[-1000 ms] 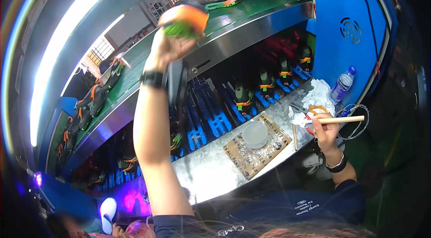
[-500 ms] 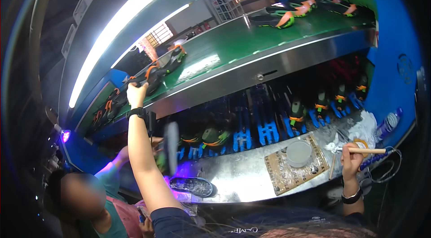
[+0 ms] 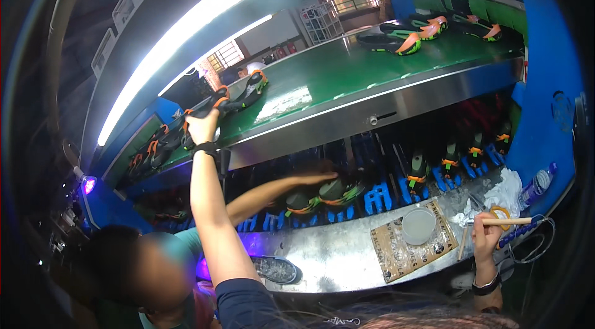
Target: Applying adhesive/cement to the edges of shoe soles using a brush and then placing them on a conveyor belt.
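The person's left arm stretches up from the bottom of the frame, nearly straight, its left hand (image 3: pixel 202 127) over the near edge of the green conveyor belt (image 3: pixel 347 75), left of centre. There the thumb stands apart from the fingers against a shoe sole (image 3: pixel 209 104); I can't tell whether they pinch it. That sole is curved and dark, with orange at its end, among similar ones. At lower right, the bent right arm raises the right hand (image 3: pixel 485 236), fingers curled round a pale wooden stick (image 3: pixel 511 222).
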`<control>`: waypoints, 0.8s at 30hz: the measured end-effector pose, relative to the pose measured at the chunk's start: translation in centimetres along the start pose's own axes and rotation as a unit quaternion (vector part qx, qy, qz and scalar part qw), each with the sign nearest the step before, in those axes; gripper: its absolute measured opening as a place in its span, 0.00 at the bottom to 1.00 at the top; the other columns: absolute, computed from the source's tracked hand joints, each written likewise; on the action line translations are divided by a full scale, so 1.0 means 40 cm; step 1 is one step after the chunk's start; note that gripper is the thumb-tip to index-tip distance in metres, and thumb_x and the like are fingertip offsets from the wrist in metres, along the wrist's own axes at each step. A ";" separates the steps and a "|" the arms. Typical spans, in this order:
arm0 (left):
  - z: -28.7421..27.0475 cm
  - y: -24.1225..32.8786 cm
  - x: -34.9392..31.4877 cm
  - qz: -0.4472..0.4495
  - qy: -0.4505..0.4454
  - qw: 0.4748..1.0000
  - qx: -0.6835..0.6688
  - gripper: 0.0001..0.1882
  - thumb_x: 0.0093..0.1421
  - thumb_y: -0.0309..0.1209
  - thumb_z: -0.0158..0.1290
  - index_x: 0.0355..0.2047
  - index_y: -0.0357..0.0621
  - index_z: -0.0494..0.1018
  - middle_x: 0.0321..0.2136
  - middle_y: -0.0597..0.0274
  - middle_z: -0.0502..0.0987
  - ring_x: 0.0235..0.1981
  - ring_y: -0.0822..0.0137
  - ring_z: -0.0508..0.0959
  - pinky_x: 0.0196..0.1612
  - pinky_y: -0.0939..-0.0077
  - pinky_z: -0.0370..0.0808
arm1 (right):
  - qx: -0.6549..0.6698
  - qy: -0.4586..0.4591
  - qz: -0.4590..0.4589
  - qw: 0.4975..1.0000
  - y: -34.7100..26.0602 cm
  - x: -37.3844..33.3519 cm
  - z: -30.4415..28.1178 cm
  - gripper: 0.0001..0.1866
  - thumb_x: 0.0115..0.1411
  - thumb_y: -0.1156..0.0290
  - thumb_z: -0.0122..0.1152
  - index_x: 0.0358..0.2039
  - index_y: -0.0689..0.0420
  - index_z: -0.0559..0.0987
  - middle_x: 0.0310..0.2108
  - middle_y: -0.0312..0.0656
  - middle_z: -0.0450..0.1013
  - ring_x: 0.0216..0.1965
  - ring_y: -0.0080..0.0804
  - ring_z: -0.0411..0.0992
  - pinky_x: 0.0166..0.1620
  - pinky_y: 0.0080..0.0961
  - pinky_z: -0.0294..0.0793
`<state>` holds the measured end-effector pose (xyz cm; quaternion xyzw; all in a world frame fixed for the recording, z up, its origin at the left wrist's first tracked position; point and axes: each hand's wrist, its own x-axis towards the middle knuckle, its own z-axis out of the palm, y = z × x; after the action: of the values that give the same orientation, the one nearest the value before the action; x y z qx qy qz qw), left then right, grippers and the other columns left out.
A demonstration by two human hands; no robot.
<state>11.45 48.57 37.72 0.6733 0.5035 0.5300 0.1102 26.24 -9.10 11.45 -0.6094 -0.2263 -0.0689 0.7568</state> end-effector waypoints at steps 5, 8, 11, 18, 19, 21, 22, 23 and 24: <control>-0.158 0.094 0.033 0.119 0.140 0.982 -0.035 0.42 0.35 0.46 0.56 0.45 0.29 0.56 0.36 0.38 0.69 0.40 0.48 0.70 0.45 0.66 0.65 | 0.003 -0.026 -0.006 1.000 -0.016 0.004 0.015 0.03 0.53 0.78 0.51 0.29 0.61 0.68 0.16 0.31 0.61 0.14 0.12 0.56 0.17 0.09 0.54; -0.200 0.186 -0.019 0.210 0.164 0.961 -0.069 0.39 0.37 0.49 0.58 0.43 0.31 0.61 0.37 0.41 0.70 0.39 0.50 0.71 0.44 0.66 0.66 | 0.003 -0.012 0.002 1.000 -0.009 -0.006 0.018 0.03 0.52 0.78 0.51 0.28 0.61 0.68 0.17 0.31 0.61 0.14 0.12 0.56 0.17 0.09 0.54; -0.223 0.210 -0.072 0.263 0.060 0.955 -0.126 0.42 0.39 0.50 0.59 0.45 0.27 0.61 0.40 0.42 0.68 0.44 0.55 0.68 0.48 0.72 0.62 | 0.016 -0.012 0.012 1.000 -0.006 -0.024 0.003 0.03 0.52 0.78 0.52 0.28 0.61 0.69 0.17 0.31 0.62 0.14 0.11 0.56 0.17 0.09 0.54; -0.110 0.037 -0.103 0.249 -0.115 0.932 -0.236 0.49 0.38 0.35 0.63 0.52 0.28 0.44 0.49 0.44 0.56 0.46 0.59 0.63 0.49 0.68 0.61 | -0.007 -0.033 0.010 0.999 -0.037 -0.039 -0.003 0.03 0.51 0.78 0.53 0.27 0.62 0.70 0.18 0.31 0.62 0.17 0.13 0.57 0.20 0.10 0.56; -0.099 0.039 -0.117 0.313 -0.019 0.923 -0.221 0.40 0.40 0.32 0.62 0.48 0.30 0.51 0.44 0.48 0.61 0.40 0.62 0.67 0.43 0.72 0.65 | -0.032 -0.045 -0.017 0.998 -0.027 -0.027 0.002 0.03 0.51 0.77 0.53 0.26 0.62 0.70 0.18 0.31 0.63 0.18 0.14 0.57 0.21 0.12 0.56; -0.128 -0.005 -0.108 0.304 0.053 0.917 -0.253 0.27 0.42 0.30 0.60 0.41 0.33 0.61 0.37 0.53 0.68 0.32 0.65 0.71 0.36 0.75 0.70 | -0.073 -0.075 -0.060 0.993 -0.020 0.004 0.034 0.02 0.51 0.78 0.53 0.23 0.62 0.71 0.18 0.32 0.64 0.19 0.15 0.58 0.21 0.14 0.57; -0.131 -0.022 -0.108 0.232 0.031 0.922 -0.308 0.23 0.43 0.30 0.60 0.37 0.33 0.64 0.34 0.54 0.70 0.31 0.66 0.72 0.34 0.76 0.71 | -0.100 -0.095 -0.062 0.989 -0.011 0.017 0.042 0.03 0.51 0.77 0.53 0.23 0.62 0.72 0.17 0.31 0.64 0.18 0.14 0.58 0.21 0.13 0.57; -0.130 -0.008 -0.140 0.189 0.009 0.903 -0.386 0.21 0.44 0.29 0.59 0.37 0.34 0.65 0.33 0.55 0.70 0.31 0.66 0.72 0.34 0.75 0.72 | -0.091 -0.098 -0.044 0.990 -0.007 0.027 0.049 0.03 0.51 0.76 0.54 0.23 0.62 0.72 0.17 0.31 0.65 0.18 0.13 0.59 0.20 0.13 0.57; -0.147 -0.006 -0.168 0.143 -0.003 0.879 -0.454 0.18 0.46 0.29 0.57 0.36 0.34 0.66 0.32 0.55 0.71 0.30 0.66 0.73 0.34 0.74 0.72 | -0.076 -0.107 -0.029 0.991 0.005 0.034 0.066 0.04 0.51 0.75 0.54 0.23 0.62 0.72 0.17 0.31 0.65 0.18 0.13 0.59 0.20 0.12 0.57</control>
<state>6.93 41.08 35.93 0.6154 0.1056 0.7086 0.3285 26.84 -6.28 12.27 -0.6623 -0.3178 -0.0421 0.6772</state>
